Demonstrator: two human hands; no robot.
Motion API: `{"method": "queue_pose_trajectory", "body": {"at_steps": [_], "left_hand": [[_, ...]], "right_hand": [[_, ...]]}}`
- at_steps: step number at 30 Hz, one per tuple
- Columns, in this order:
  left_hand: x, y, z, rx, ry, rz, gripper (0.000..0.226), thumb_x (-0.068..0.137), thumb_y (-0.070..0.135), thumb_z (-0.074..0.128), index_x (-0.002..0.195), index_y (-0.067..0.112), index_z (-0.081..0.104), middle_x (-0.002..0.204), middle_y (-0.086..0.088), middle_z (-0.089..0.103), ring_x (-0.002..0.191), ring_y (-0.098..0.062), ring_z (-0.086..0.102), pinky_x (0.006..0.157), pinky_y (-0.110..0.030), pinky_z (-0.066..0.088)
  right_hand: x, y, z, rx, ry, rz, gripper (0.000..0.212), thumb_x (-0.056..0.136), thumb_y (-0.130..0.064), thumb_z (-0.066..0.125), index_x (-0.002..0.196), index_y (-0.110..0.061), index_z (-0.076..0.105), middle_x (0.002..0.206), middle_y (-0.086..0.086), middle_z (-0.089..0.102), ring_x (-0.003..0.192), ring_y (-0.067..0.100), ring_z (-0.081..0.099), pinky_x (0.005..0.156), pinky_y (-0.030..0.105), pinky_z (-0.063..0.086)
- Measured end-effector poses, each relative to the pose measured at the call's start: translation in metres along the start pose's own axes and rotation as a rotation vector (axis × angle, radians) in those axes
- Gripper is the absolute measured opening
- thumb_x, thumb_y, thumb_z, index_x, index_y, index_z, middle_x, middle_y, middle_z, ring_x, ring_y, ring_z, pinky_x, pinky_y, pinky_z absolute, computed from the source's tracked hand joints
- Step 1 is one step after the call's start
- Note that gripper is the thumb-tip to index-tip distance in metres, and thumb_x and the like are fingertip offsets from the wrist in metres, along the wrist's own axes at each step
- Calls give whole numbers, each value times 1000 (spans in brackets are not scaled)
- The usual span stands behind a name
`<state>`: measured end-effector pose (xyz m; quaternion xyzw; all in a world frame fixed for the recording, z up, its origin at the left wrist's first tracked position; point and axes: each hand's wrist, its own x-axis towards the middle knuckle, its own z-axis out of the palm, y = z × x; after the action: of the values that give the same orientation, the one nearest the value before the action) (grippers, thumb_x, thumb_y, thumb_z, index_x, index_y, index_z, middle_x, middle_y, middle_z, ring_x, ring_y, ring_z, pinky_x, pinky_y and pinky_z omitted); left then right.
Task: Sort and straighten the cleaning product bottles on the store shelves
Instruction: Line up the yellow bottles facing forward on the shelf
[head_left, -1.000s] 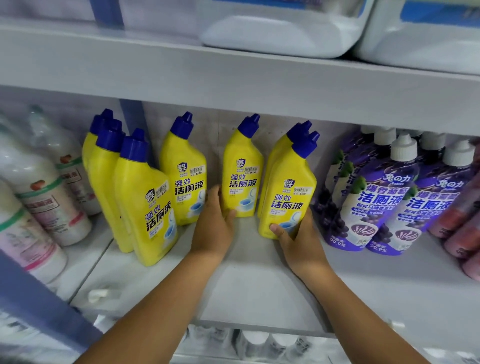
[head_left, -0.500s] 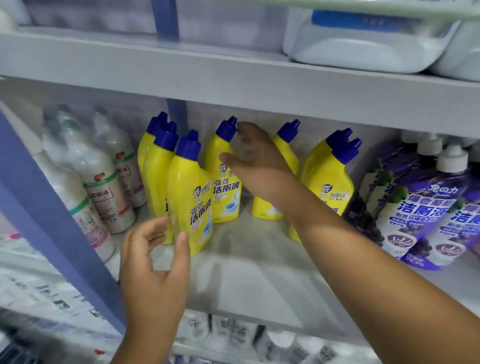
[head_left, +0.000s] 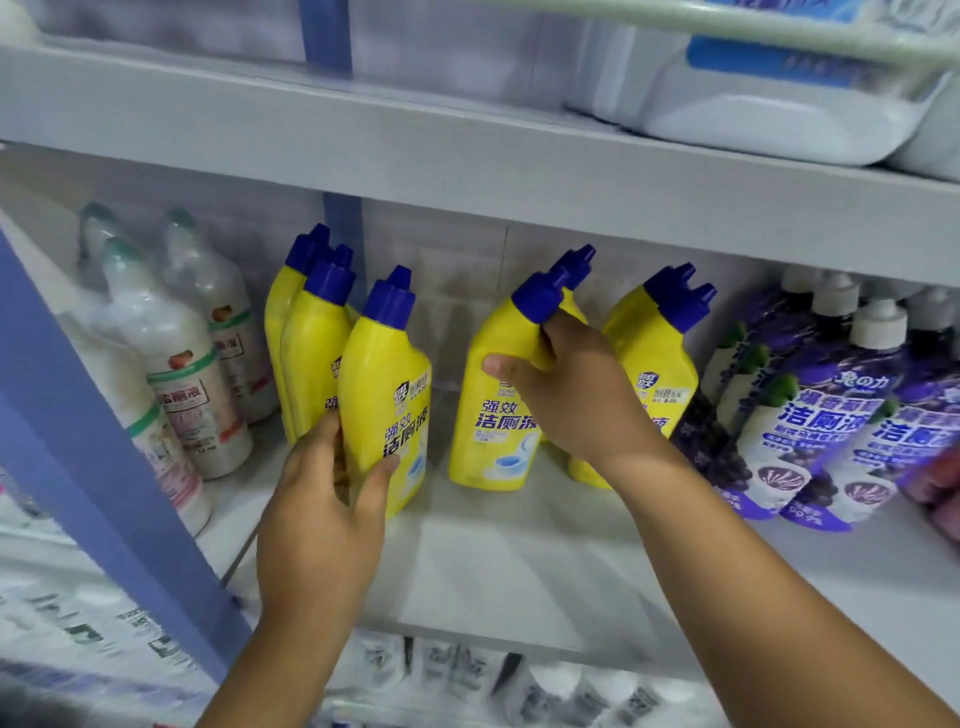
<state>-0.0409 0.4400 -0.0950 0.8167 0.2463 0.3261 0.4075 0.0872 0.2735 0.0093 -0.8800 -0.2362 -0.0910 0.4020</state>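
Several yellow toilet-cleaner bottles with blue caps stand on the middle shelf (head_left: 509, 561). My left hand (head_left: 327, 499) grips the base of the front bottle of the left row (head_left: 387, 384), fingers and thumb on either side. My right hand (head_left: 566, 389) holds the shoulder of a middle yellow bottle (head_left: 493, 415), just under its blue cap. Another yellow bottle's cap (head_left: 579, 265) shows behind it. A pair of yellow bottles (head_left: 660, 348) stands right of my right hand, partly hidden by it.
White bottles with green bands (head_left: 182, 374) fill the left of the shelf. Purple bottles with white caps (head_left: 810, 415) fill the right. A blue upright post (head_left: 78, 441) crosses the left foreground. Big white jugs (head_left: 753, 98) sit on the shelf above; more bottles stand below.
My left hand has come up from the shelf edge and taken the front left yellow bottle. My right hand has closed on the middle bottle, which now stands further forward.
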Motion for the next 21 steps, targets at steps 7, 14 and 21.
{"method": "queue_pose_trajectory", "body": {"at_steps": [7, 14, 21], "left_hand": [[5, -2, -3, -295, -258, 28, 51, 91, 11, 73, 122, 50, 60, 111, 22, 75, 97, 2, 72, 84, -16, 55], [-1, -1, 7, -248, -201, 98, 39, 93, 12, 69, 128, 27, 60, 114, 10, 74, 95, 4, 71, 80, -16, 56], [-36, 34, 14, -125, 281, 357, 27, 88, 24, 73, 108, 16, 58, 100, -4, 55, 91, -20, 53, 87, -27, 42]], "right_hand": [[4, 21, -6, -4, 61, 3, 35, 91, -29, 74, 112, -6, 59, 96, 4, 60, 90, 24, 56, 71, 20, 33], [-7, 23, 3, -126, 115, 24, 64, 100, -12, 58, 157, -8, 30, 146, 12, 49, 128, 28, 51, 91, 18, 33], [-85, 71, -33, 169, 561, -129, 29, 94, -11, 71, 121, -8, 60, 120, -4, 56, 108, 23, 64, 92, 44, 54]]}}
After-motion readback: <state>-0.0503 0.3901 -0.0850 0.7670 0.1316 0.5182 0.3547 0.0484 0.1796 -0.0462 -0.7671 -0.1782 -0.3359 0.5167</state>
